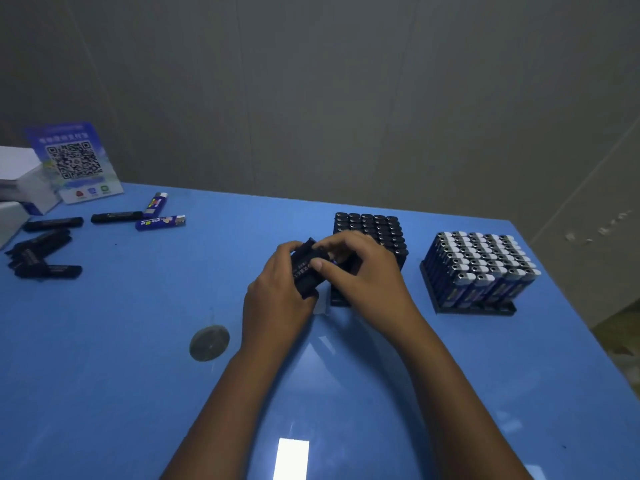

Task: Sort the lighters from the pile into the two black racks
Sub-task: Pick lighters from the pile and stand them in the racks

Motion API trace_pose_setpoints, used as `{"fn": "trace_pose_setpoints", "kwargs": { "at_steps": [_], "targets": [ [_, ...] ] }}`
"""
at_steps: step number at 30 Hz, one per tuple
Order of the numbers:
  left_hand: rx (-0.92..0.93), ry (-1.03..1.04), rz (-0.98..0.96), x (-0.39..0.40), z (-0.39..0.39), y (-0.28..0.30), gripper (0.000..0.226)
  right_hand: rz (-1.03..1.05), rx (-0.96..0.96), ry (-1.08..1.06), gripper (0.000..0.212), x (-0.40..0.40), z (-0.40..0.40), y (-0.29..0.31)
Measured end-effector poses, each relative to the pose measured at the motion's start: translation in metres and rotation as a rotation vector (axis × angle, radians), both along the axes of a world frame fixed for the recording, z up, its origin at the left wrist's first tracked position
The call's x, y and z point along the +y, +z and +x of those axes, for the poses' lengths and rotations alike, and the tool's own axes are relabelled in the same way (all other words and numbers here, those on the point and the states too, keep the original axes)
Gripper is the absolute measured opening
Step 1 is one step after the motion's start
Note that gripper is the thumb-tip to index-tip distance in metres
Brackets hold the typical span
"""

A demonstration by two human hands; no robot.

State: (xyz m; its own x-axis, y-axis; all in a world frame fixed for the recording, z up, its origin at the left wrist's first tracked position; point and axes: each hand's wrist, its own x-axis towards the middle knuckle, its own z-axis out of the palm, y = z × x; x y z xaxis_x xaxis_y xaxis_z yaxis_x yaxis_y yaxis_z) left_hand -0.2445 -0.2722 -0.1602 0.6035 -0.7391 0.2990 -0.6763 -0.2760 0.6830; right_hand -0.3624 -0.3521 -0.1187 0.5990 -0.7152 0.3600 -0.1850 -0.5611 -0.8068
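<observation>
My left hand (277,299) grips a bundle of black lighters (304,270) just left of the middle rack. My right hand (360,268) pinches the upper end of that bundle with thumb and fingers. Behind my hands stands a black rack (372,230) filled with black lighters; its front part is hidden by my right hand. Further right, a second black rack (474,308) holds blue lighters with silver tops (485,258). At the far left lies a loose pile of black lighters (41,254), with two blue lighters (160,222) beside them.
A QR-code sign (74,161) and white boxes (20,181) stand at the back left of the blue table (138,375). A round grey disc (209,342) lies on the table left of my left forearm. The table's right edge runs close past the blue-lighter rack.
</observation>
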Motion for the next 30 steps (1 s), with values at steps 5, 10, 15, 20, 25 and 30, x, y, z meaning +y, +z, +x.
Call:
{"fn": "trace_pose_setpoints", "kwargs": {
  "at_steps": [5,10,15,20,25,30],
  "targets": [
    [-0.028,-0.017,-0.016,0.001,0.005,-0.002,0.058,0.003,0.052,0.031,0.012,-0.008,0.002,0.003],
    [-0.043,-0.053,-0.028,-0.001,0.004,-0.003,0.061,0.109,0.011,0.092,0.011,-0.014,-0.005,0.011],
    [-0.015,-0.080,-0.016,-0.002,0.002,-0.002,0.064,0.146,0.011,0.129,0.012,-0.017,-0.009,0.013],
    [-0.002,-0.104,-0.005,0.001,0.001,-0.001,0.069,0.210,-0.046,0.147,0.011,-0.016,-0.013,0.019],
    [0.066,-0.069,-0.033,0.001,0.007,-0.003,0.065,0.260,-0.228,0.031,0.011,-0.026,-0.029,0.034],
    [0.112,-0.052,-0.077,0.002,0.008,-0.004,0.063,0.188,-0.179,-0.030,0.013,-0.038,-0.052,0.040]
  ]
}}
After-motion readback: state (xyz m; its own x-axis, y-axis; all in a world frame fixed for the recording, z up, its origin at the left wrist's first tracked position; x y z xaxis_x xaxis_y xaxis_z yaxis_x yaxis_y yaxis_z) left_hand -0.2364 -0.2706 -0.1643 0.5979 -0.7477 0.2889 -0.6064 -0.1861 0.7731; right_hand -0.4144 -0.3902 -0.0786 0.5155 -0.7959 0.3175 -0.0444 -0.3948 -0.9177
